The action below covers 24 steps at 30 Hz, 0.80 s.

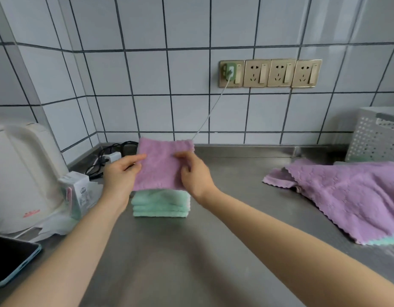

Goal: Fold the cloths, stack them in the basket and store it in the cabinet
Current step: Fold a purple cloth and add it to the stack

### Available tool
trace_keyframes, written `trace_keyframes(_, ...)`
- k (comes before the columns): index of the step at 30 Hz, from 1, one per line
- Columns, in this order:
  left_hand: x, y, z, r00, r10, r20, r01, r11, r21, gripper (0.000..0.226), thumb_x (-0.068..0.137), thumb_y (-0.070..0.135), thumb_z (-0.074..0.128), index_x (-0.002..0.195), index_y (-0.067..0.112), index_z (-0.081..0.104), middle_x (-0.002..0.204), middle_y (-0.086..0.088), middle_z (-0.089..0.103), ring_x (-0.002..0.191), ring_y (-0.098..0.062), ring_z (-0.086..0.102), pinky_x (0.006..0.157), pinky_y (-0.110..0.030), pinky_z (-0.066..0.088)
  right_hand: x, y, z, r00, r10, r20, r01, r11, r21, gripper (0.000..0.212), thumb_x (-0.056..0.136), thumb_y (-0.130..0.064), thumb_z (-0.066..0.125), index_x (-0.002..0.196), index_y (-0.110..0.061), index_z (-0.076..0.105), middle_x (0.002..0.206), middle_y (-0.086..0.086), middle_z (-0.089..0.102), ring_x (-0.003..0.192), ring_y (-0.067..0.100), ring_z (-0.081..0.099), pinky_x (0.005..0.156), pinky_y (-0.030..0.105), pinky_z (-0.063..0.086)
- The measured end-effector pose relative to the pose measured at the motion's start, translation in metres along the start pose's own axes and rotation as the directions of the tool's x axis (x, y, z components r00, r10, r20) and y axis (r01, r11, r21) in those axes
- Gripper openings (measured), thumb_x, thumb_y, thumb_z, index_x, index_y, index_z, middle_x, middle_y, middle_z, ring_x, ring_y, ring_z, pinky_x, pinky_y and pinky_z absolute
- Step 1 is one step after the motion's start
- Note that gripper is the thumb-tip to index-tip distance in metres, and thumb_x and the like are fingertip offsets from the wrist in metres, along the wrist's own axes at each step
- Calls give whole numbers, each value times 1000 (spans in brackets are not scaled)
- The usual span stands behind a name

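Lilac folded cloth [161, 165], soft, light and floppy, held by its side edges between left hand [121, 173] and right hand [195, 175], both pinching it, just above a mint cloth stack [161, 203]; best gripped at both edges.

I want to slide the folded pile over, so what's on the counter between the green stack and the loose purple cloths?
Nothing: the head view shows only bare steel counter between the green stack and the loose purple cloths.
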State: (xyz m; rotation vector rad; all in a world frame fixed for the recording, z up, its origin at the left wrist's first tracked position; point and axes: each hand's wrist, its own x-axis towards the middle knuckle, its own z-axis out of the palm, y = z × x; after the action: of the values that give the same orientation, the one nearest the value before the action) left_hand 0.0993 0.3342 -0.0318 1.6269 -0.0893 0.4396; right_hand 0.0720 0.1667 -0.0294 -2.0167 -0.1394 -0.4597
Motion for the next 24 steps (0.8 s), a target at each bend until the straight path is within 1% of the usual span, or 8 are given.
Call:
trace_keyframes(2,10,-22,-4,994,-80,69,73,993,94,27,85,6,66,110,14,68,115,-4,66,93,-5,60,86,-16,42,12,14,24,994,102,41,-99,993,-70,43,85,-1,36,122,-12,57,117,17,59,107,32,56,91,23,42)
trace_keyframes(5,6,-55,-8,963,-203,180,136,936,325,49,76,20,77,123,14,63,121,-2,60,105,-11,55,91,-23,41,13,37,40,952,287,102,-275,954,-117,31,90,-14,43,118,-9,57,117,17,60,106,33,58,93,31,47)
trace_keyframes(7,2,-64,-9,962,-196,189,126,936,329,54,74,20,79,125,16,61,116,1,58,104,-9,54,89,-23,42,11,44,41,954,278,108,-264,956,-129,29,91,-21,53,118,-9,57,115,10,63,108,26,58,87,21,43)
trace_keyframes(10,4,-68,-11,974,-153,169,103,956,276,56,74,14,79,126,15,59,117,-1,61,98,-10,59,87,-24,46,11,46,40,965,236,116,-221,967,-123,36,87,-29,63,117,-12,54,117,9,60,107,23,56,88,23,42)
trace_keyframes(15,10,-63,-8,987,-34,155,-15,952,306,58,76,5,76,130,10,56,131,-3,57,119,-12,52,106,-35,41,13,42,39,994,94,53,-86,987,-135,32,88,-13,59,119,-9,50,118,11,52,97,20,49,71,8,27)
trace_keyframes(18,13,-64,-6,987,-20,157,-47,910,411,55,78,7,74,130,7,56,135,-8,55,125,-19,51,109,-37,37,12,43,42,984,162,70,-151,978,-145,34,90,-12,55,123,-8,47,121,12,47,91,18,45,72,12,32)
trace_keyframes(21,11,-70,-6,989,-27,145,-42,891,453,49,82,11,71,128,5,57,135,-9,55,126,-21,50,109,-31,34,13,45,46,978,196,76,-181,970,-164,38,91,-13,55,127,-6,44,125,13,44,100,21,50,77,19,37)
trace_keyframes(24,6,-69,-6,991,-27,131,-40,876,481,42,86,14,67,127,7,59,133,-9,57,122,-20,53,102,-26,36,11,47,43,977,187,99,-148,938,-314,40,93,-26,55,126,-8,43,122,12,38,104,28,49,87,28,42)
